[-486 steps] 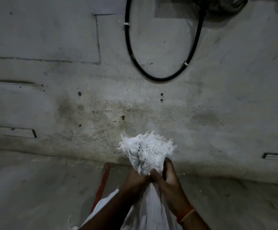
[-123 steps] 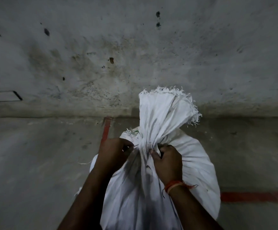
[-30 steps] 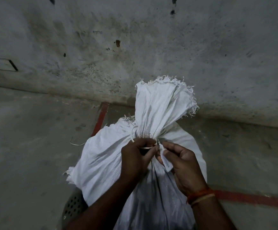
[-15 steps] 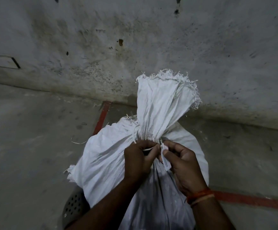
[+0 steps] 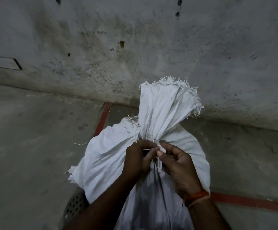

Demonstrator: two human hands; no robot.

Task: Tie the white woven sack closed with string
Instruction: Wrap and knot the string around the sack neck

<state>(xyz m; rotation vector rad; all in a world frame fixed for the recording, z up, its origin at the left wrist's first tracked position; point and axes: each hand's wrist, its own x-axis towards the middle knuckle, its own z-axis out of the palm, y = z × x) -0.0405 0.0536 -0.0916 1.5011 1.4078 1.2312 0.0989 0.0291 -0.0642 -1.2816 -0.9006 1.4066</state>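
Since half a second earlier, little had moved; the hands were kept at the neck. The sack (image 5: pixel 111 156) was stood upright on the floor (image 5: pixel 27 155), long axis vertical, frayed mouth upward. The string (image 5: pixel 159 151) was pinched by the left hand (image 5: pixel 138 158) and the right hand (image 5: pixel 178 163), both closed on its ends. The weave was judged soft, slippery and light; the gathered neck was judged the best hold.

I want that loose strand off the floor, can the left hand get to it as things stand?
Probably yes, but not freely: the strand lies on bare floor left of the sack with nothing over it, yet the left hand is pinching the string at the neck and would have to let go.
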